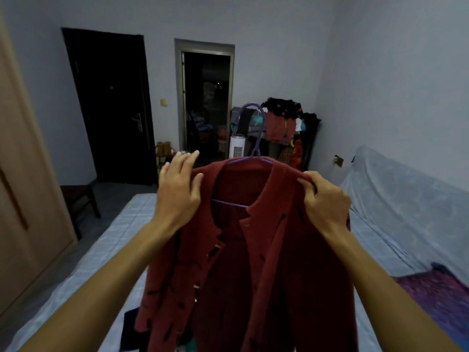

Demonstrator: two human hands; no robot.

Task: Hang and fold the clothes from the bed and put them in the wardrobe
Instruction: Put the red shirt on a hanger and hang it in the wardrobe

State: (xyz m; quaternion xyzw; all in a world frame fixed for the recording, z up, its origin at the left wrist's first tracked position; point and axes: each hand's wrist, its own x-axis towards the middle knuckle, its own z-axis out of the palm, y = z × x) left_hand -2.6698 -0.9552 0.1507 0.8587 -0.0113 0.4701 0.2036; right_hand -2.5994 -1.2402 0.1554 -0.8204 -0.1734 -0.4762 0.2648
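Overhead of the bed (83, 252), a red shirt (243, 262) is held up on a purple hanger (256, 138), whose hook rises clear above the collar. The right hand (327, 201) is closed on the shirt's right shoulder, the cloth being pinched between thumb and curled fingers (308, 181). The left hand (177, 189) is laid on the left shoulder with its fingers (187, 158) spread and nearly straight; the cloth is touched by palm and thumb, not clasped. The shirt is hung open at the front, its hem reaching down to dark clothes (132, 329) on the bed. A wardrobe (22, 199) is seen at the left edge.
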